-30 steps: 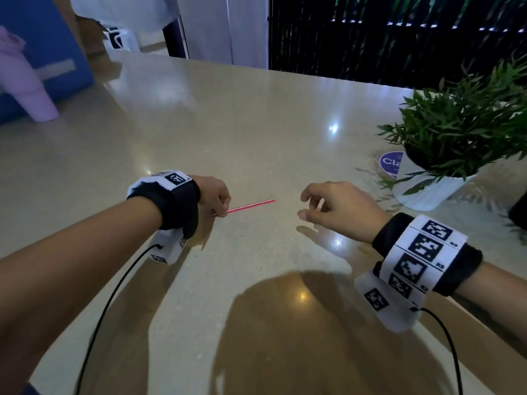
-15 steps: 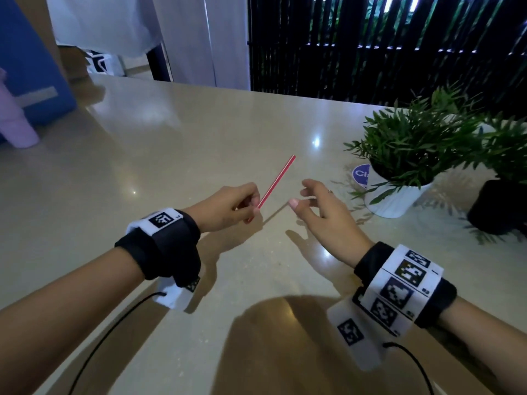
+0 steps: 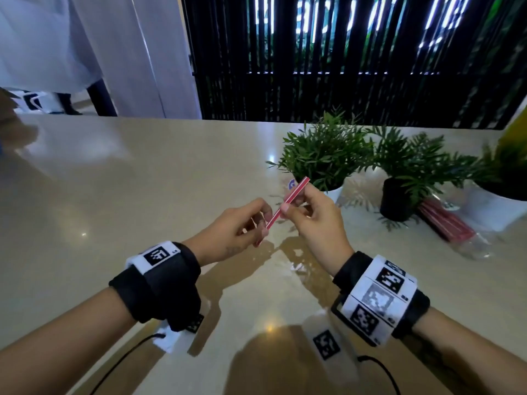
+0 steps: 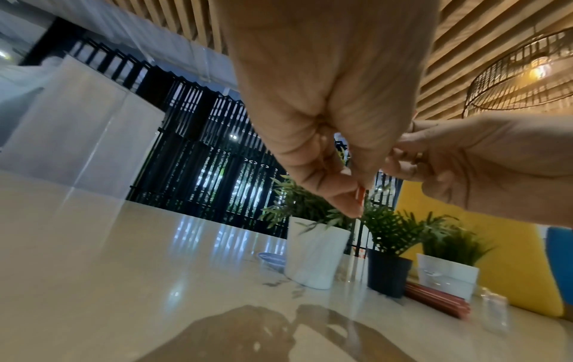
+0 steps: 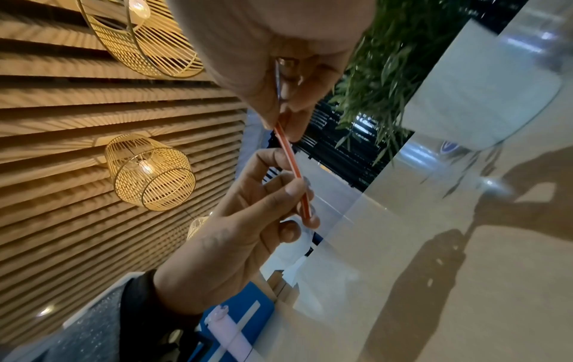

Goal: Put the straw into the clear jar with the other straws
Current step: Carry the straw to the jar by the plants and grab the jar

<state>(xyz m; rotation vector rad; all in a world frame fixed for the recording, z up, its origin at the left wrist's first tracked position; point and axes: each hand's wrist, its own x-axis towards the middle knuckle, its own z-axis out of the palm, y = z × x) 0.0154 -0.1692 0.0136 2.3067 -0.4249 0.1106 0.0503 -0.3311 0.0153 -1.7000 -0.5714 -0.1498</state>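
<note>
A red-and-white straw point(image 3: 288, 203) slants up and to the right above the table, held in both hands. My left hand point(image 3: 263, 225) pinches its lower end between thumb and fingers. My right hand point(image 3: 288, 208) pinches it higher up, and the top end sticks out past the fingers. The right wrist view has the straw point(image 5: 291, 166) running from my right hand point(image 5: 282, 122) down to my left hand point(image 5: 305, 200). The clear jar point(image 3: 473, 246) seems to lie on its side at the right, with red straws point(image 3: 445, 226) inside it. The jar point(image 4: 494, 311) also shows in the left wrist view.
Three potted plants stand at the right of the beige table point(image 3: 142, 195): a near white pot point(image 3: 333, 192), a black pot point(image 3: 396, 202) and a far white pot point(image 3: 490, 208). The jar lies just in front of the black pot. A blue round disc point(image 3: 291, 183) lies by the near pot.
My left hand has lifted the straw off the table and carried it right. My right hand, empty before, now pinches it too. The head view has turned right, bringing the jar into sight.
</note>
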